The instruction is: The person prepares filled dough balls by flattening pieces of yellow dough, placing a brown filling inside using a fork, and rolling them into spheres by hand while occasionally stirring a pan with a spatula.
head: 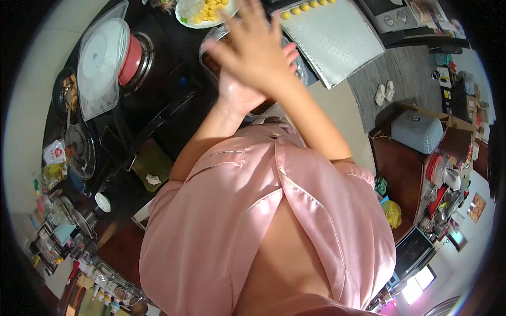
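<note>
My right hand (253,51) lies palm down across my left hand (242,91), fingers spread and blurred. My left palm faces up beneath it, and its fingertips show past the right wrist. Whatever may be between the palms is hidden. Under both hands sits a container (207,59) with brown contents and clear plastic at its edge, mostly covered from view. Just beyond them, a white plate (185,21) bears yellow cubes (211,10). At the right, a silvery textured sheet (336,39) carries a row of several small yellow balls (304,7) along its far edge.
A black gas cooktop (174,79) extends to the left. On it, a red pot (130,59) is topped by a pale plate and a clear tray. A pan (69,96) holds food and a spoon. A wooden cabinet (399,170) stands right, bearing a grey-blue lidded box (417,131).
</note>
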Tool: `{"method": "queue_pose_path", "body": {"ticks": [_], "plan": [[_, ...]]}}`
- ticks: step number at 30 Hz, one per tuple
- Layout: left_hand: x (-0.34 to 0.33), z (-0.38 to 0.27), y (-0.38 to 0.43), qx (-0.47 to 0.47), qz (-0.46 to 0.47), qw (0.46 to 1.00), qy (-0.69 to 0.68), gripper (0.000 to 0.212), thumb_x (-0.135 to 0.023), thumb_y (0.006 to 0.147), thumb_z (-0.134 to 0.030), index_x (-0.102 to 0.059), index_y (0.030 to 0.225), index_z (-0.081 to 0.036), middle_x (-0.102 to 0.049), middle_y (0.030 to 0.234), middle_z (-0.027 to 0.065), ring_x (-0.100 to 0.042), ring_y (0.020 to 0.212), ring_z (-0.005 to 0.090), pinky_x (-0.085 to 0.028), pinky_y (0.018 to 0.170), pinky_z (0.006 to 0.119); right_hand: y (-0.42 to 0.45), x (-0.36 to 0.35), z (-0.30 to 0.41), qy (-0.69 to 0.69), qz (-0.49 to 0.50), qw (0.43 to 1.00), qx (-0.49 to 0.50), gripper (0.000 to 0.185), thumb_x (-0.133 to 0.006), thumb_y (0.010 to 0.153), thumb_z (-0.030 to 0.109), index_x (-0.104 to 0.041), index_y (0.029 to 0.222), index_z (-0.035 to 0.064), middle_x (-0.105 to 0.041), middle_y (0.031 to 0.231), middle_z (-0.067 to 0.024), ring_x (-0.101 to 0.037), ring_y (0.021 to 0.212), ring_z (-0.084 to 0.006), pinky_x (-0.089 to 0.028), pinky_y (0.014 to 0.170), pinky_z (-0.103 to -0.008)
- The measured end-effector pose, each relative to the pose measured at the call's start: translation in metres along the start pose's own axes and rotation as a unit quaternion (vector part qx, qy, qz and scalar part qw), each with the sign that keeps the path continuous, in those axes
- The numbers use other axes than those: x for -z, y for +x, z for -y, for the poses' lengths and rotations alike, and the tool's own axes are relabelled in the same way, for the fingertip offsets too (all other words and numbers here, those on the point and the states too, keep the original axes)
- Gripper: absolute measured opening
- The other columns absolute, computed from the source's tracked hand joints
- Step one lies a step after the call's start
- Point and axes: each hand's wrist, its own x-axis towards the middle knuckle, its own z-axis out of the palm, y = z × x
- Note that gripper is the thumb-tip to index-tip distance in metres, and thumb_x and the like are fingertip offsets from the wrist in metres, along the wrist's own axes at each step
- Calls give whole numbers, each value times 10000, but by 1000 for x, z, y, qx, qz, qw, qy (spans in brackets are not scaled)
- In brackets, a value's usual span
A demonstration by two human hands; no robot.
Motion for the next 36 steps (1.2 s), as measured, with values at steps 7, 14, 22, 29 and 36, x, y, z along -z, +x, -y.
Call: {"method": "queue_pose_path", "body": {"ticks": [7,14,22,29,36], "plan": [[-10,-22,-11,-45,-120,992,6,672,-269,996,-550,-348,1403,-22,-418,1393,178,-361,1347,303,-281,1126,454,-25,41,-37,209,65,976,-4,240,-733,790,205,-735,977,54,-609,1257,-145,-457,1286,-348,-357,1050,-443],[-3,-29,-28,-36,-190,940,283,435,-427,1019,-277,-447,1334,22,-543,1291,163,-514,1239,280,-403,1063,392,-29,49,-36,336,37,939,-61,243,-769,739,52,-734,980,40,-620,1242,-126,-503,1251,-268,-425,1006,-370],[-16,-25,-39,-40,-147,951,268,341,-522,976,-164,-549,1269,9,-608,1239,111,-584,1154,183,-461,1000,336,-36,46,-28,580,179,751,-259,378,-626,919,190,-586,1246,3,-644,1133,-97,-594,1046,-159,-462,918,-279],[-45,-15,-41,-21,-134,969,207,458,-383,1022,-248,-401,1391,23,-489,1381,155,-470,1295,230,-348,1108,376,-46,43,-24,563,147,772,-256,266,-688,890,212,-640,1048,3,-657,915,-14,-593,836,-75,-480,747,-220],[-33,-9,-41,-41,-155,961,224,428,-414,1016,-233,-431,1371,6,-507,1358,129,-479,1280,215,-347,1112,368,-46,34,-19,572,108,763,-282,246,-679,903,233,-662,993,5,-653,876,-8,-580,803,-62,-464,728,-209]]}}
